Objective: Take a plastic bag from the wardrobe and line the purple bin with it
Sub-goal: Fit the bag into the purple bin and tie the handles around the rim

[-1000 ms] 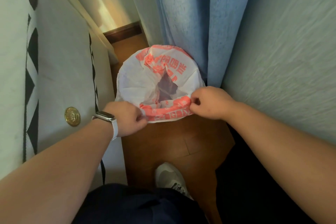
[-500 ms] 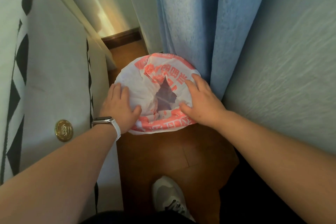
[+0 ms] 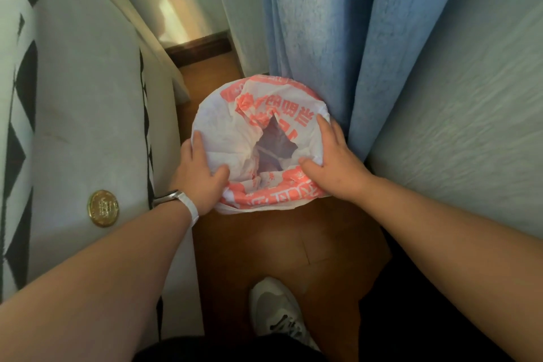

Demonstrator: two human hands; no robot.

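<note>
A white plastic bag [image 3: 223,138] with orange-red print is stretched over the round top of the bin and folded down around its rim. The bin's purple inside [image 3: 273,153] shows only through the gap in the bag's middle; its outer wall is hidden. My left hand [image 3: 199,176] lies flat on the bag's left edge, fingers down the outside and thumb on top. At the right edge my right hand [image 3: 335,161] presses the bag, fingers spread along the rim. Neither hand pinches the plastic.
The bin stands on a wooden floor [image 3: 293,244] in a narrow gap. A white upholstered side with a black pattern and a gold badge [image 3: 102,208] is at the left. A blue curtain [image 3: 323,38] touches the bin behind, beside a pale wall [image 3: 470,97]. My white shoe [image 3: 279,311] is below.
A second ago both hands pinched the bag's near edge. They let go, opened, and slid outward and back along the rim to its left and right sides.
</note>
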